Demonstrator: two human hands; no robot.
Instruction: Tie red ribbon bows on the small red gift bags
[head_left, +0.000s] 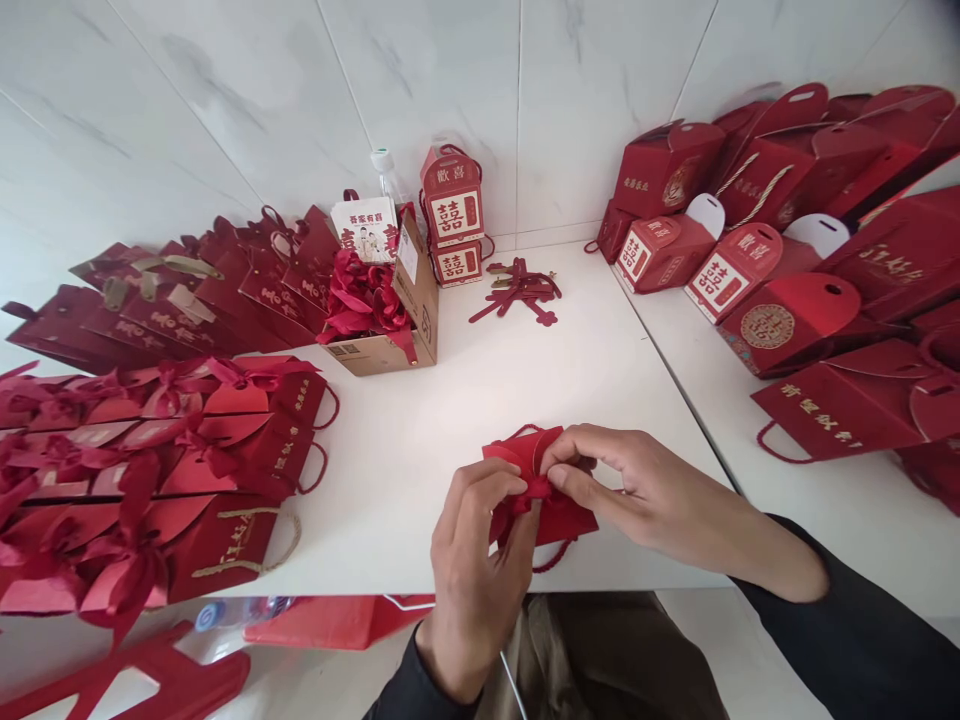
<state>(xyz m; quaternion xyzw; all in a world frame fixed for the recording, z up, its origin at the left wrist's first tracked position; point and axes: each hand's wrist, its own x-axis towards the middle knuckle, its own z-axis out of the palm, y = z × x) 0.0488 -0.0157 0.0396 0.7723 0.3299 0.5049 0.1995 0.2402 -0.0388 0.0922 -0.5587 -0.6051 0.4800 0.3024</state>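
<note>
Bow-topped boxes [195,480] sit left of the grip. Cardboard carton [420,295] is beyond it, up-left. Left hand [480,525] pinches red ribbon [536,489]; red gift box [576,514] is right under both hands. Right hand [637,475] pinches ribbon too. Stacked red boxes [784,325] well right.

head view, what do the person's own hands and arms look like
Both the left hand and the right hand are bare, with no gloves, rings or watch showing. The left sleeve and right sleeve are plain and near-black, without visible markings.
</note>
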